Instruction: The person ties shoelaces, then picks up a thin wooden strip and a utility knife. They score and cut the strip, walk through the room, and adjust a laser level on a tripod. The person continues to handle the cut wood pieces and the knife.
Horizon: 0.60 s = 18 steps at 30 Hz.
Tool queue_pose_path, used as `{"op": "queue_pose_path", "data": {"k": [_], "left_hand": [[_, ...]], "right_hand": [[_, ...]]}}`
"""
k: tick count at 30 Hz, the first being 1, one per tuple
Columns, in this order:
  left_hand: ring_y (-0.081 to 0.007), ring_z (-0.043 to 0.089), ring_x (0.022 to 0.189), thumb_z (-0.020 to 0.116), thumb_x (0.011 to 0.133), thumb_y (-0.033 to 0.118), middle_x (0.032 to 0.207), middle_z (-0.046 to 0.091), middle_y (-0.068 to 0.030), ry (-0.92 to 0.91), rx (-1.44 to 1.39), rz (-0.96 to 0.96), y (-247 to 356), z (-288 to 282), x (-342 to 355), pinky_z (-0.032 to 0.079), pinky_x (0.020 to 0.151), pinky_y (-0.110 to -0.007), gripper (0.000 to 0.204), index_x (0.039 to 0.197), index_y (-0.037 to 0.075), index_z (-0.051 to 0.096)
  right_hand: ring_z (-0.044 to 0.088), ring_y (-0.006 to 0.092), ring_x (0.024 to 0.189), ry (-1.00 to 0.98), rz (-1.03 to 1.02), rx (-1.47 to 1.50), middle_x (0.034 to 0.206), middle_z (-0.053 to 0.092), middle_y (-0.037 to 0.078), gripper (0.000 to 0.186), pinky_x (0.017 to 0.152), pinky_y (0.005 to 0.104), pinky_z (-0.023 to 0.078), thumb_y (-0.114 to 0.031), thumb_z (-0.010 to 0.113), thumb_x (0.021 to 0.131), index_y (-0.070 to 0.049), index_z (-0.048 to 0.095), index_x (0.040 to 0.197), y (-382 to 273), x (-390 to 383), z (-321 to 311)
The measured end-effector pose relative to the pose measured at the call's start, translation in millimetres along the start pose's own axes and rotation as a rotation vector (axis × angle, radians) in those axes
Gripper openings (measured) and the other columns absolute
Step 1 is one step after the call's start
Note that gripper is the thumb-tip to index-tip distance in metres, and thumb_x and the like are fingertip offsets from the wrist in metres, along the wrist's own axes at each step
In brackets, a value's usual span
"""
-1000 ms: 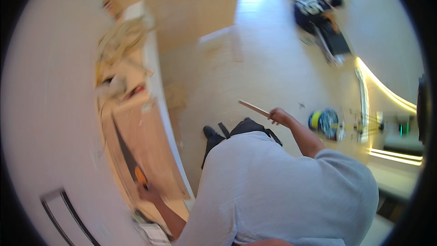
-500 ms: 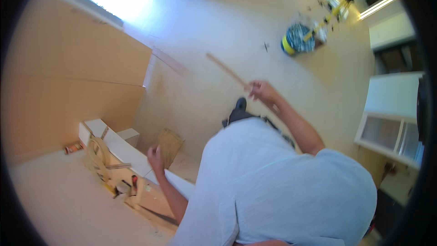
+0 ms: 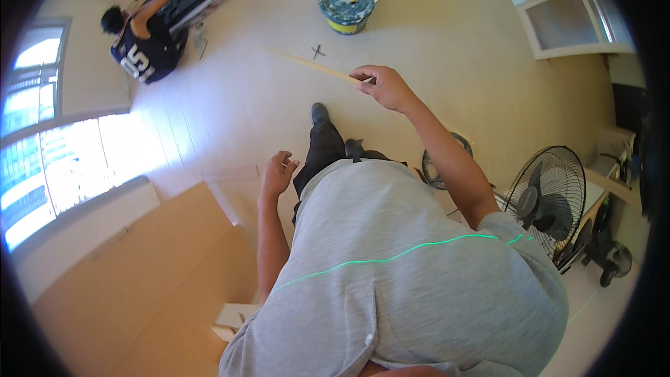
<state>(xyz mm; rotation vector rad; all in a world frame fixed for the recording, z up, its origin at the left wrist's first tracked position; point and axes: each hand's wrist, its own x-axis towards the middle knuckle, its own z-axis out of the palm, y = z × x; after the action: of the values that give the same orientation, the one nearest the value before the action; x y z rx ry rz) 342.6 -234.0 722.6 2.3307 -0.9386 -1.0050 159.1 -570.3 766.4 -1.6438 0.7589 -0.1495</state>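
Observation:
Out in front of me, my right hand pinches one end of a thin, light wooden strip. The strip points away to the far left, above the floor. My left hand hangs beside my left leg, its fingers loosely bent and apart, and I see nothing in it. Beyond the strip, a small dark cross-shaped piece lies on the floor. A green line of light runs across my grey shirt.
Far ahead stands a paint-spattered bucket with a yellow pole. A person crouches at the far left by a black case. Large brown boards are at the near left. On the right are a black fan and a white cabinet.
I have turned and moved away from the workbench toward the bucket. The strip stays in my right hand. The crouching person and the fan have come into view.

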Motion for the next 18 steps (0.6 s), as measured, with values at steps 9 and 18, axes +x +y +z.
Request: {"op": "queue_pose_path", "data": {"k": [9,18], "left_hand": [[-0.0199,0.068,0.085,0.069,0.096,0.025,0.099,0.071,-0.0145,-0.392,-0.374,0.263,139.6,-59.4,210.8,0.055,0.076,-0.035,0.038,0.122,-0.003,0.064],[-0.0274,0.071,0.088,0.054,0.105,0.037,0.104,0.070,-0.0165,-1.001,-1.125,-0.203,307.7,4.3,325.0,0.058,0.077,-0.038,0.043,0.127,-0.001,0.054]], "right_hand": [[0.068,0.0355,0.092,0.444,-0.115,-0.256,0.105,0.070,0.017,0.037,0.083,0.0411,0.054,-0.009,0.075,0.081,-0.005,0.068,0.117,-39.3,32.6,-60.4],[0.064,0.0390,0.101,0.613,0.012,-0.271,0.107,0.066,0.019,0.035,0.089,0.0455,0.052,-0.012,0.071,0.081,-0.004,0.069,0.115,-7.5,30.2,-115.9]]}}
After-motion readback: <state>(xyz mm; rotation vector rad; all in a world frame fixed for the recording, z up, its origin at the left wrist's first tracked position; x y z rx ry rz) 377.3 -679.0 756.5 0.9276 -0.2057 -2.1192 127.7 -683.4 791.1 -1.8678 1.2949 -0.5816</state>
